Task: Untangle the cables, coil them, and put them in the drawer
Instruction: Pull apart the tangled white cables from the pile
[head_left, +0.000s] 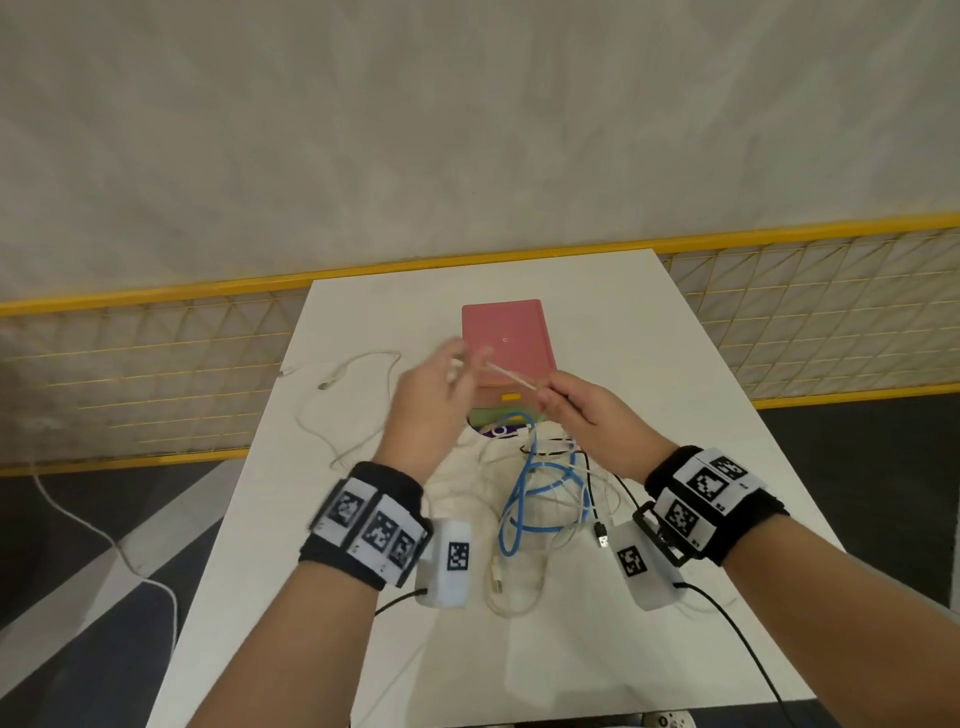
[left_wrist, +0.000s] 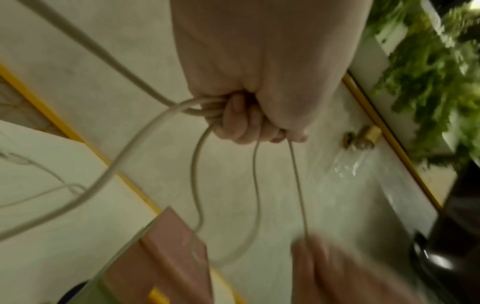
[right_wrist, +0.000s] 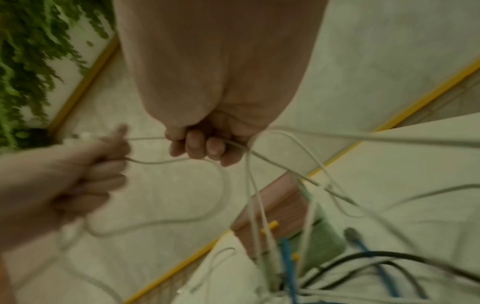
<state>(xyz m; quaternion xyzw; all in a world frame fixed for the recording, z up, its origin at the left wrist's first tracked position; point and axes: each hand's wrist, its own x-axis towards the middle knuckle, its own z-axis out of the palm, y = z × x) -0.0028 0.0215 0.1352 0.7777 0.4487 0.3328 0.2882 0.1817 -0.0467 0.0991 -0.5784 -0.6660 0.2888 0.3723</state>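
My left hand (head_left: 453, 364) is raised above the table and grips several loops of a white cable (left_wrist: 197, 107) in its curled fingers (left_wrist: 241, 121). A taut stretch of that white cable (head_left: 511, 375) runs to my right hand (head_left: 558, 397), which pinches it (right_wrist: 200, 144). Both hands hover in front of a small pink drawer box (head_left: 506, 340) with a yellow handle (head_left: 511, 398). Below them on the table lies a tangle of a blue cable (head_left: 524, 493), a black cable (head_left: 597, 499) and more white cables (head_left: 519, 592). The left hand is motion-blurred in the head view.
Another white cable (head_left: 337, 395) lies loose at the table's left side. The white table (head_left: 675, 364) is narrow, with a yellow mesh fence (head_left: 156, 374) behind it. A green lower drawer (head_left: 488, 418) sits under the pink box. A white cord (head_left: 104, 540) trails on the floor at left.
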